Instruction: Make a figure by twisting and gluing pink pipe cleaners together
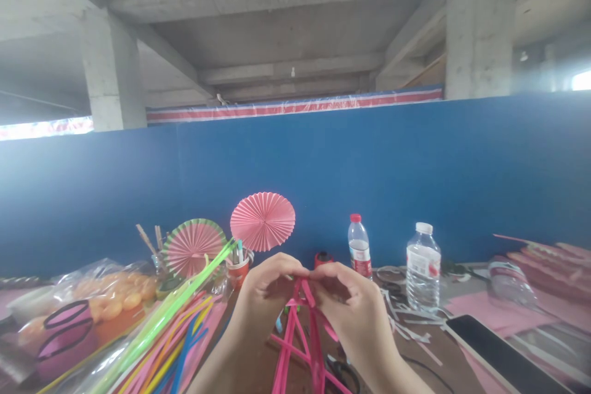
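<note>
My left hand (272, 286) and my right hand (348, 298) meet in the middle above the table, fingertips pinched together. Between them they hold several long, thin pink strips (289, 345) that cross and hang down toward me. Where the fingers press, a strip is bent into a small loop or fold. Blur hides whether the strips are paper or pipe cleaners. Below my right hand a dark, looped object (344, 372), partly hidden, lies on the table. To the left lies a bundle of coloured strips (184, 345), with bright green ones (170, 305) on top.
Behind stand a pink pleated paper rosette (262, 221), a green-edged one (194, 248), and a cup of pens (238, 271). Two bottles (359, 249) (423, 268) stand right of centre. A phone (503, 351), paper scraps (410, 317) and a purple basket-like item (64, 338) lie around.
</note>
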### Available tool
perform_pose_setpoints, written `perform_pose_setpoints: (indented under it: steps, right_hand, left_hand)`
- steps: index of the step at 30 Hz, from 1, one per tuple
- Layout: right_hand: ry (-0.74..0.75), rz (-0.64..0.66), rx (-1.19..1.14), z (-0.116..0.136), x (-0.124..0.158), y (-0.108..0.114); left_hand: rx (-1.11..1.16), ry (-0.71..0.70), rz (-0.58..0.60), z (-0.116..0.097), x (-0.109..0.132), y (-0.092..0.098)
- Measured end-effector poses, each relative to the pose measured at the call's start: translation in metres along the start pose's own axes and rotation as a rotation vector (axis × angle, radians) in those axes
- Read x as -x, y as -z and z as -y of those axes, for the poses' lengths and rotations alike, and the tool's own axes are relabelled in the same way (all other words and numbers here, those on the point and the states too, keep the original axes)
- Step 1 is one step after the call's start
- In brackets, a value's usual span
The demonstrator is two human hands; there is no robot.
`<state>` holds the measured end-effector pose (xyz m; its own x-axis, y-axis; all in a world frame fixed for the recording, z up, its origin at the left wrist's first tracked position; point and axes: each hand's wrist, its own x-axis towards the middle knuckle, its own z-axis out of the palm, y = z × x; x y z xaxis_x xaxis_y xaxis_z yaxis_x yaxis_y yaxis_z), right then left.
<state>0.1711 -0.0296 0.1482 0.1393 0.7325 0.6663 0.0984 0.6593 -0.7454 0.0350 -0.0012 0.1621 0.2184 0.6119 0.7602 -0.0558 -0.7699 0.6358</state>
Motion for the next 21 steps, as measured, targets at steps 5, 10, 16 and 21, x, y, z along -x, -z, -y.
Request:
perform_pose_setpoints:
  steps: [5,10,16,21]
  right_hand:
    - [-0.109,0.103,-0.082,0.009,-0.002,0.003]
    - [-0.201,0.143,-0.229,0.007,-0.003,0.005]
    - [-0.595,0.308,-0.656,-0.004,-0.009,0.003]
    - [-0.743,0.381,-0.907,-0.013,-0.01,0.001]
  left_hand:
    - [-0.094,0.002,0.073,-0.007,-0.001,0.006]
    - [-0.033,0.123,0.003,-0.006,0.0,0.005]
    - [0.083,0.178,-0.052,0.0,-0.001,0.003]
    - [0.169,0.191,-0.082,-0.001,0.0,-0.003]
